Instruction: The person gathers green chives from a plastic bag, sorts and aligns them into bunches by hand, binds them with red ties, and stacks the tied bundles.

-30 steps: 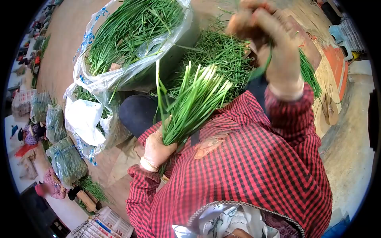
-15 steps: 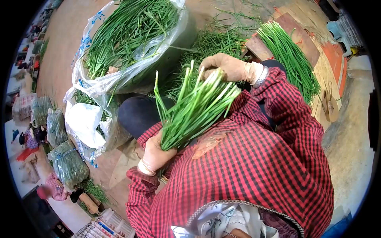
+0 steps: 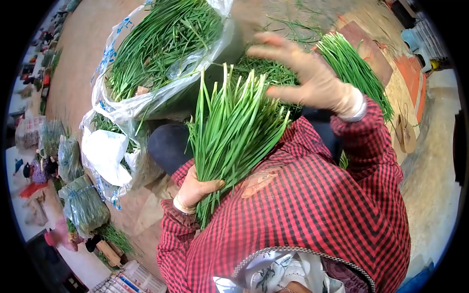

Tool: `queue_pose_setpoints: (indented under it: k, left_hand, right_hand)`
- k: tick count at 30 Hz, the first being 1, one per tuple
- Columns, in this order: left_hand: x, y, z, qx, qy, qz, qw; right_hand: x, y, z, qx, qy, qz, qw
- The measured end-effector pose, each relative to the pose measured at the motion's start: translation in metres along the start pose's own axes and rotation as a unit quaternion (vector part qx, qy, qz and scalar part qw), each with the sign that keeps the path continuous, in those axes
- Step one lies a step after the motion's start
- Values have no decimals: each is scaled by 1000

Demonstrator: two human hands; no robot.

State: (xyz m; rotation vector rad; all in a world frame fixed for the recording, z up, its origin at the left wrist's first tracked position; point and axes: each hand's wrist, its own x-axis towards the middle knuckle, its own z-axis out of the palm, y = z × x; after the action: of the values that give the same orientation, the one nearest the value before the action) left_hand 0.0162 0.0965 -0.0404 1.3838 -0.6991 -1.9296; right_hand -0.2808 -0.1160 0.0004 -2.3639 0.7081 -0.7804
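My left hand (image 3: 197, 189), in a pale glove, is closed around the lower leafy part of a bunch of garlic chives (image 3: 234, 132). Their pale cut ends fan out upward, uneven in height. To the right of those ends, my gloved right hand (image 3: 315, 83) is raised with its fingers spread, smeared by motion, and nothing shows in it. Beyond it, a neater pile of garlic chives (image 3: 354, 73) lies on a brown board (image 3: 369, 46). Loose green trimmings (image 3: 266, 68) cover the ground behind the bunch, partly hidden by my right hand.
A large clear plastic bag (image 3: 161, 107) full of loose chives stands at upper left, with a white plastic bag (image 3: 103, 154) beside it. Wrapped green bundles (image 3: 85, 202) line the left side, near another person (image 3: 61, 234). A pair of scissors (image 3: 404, 132) lies at right.
My right hand has come off the stalk ends and moved up and to the right, its fingers opening. The bunch in my left hand now stands more upright and spreads wider.
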Motion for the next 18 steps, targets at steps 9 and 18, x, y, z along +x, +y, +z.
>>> queue_pose_setpoints:
  k: [9, 18]
  left_hand:
    - [-4, -4, 3, 22, -1, 1, 1000]
    - [-5, 6, -4, -47, 31, 29, 998]
  right_hand:
    - [11, 12, 26, 310, -13, 190, 932]
    - [-37, 63, -11, 203, 152, 391, 885]
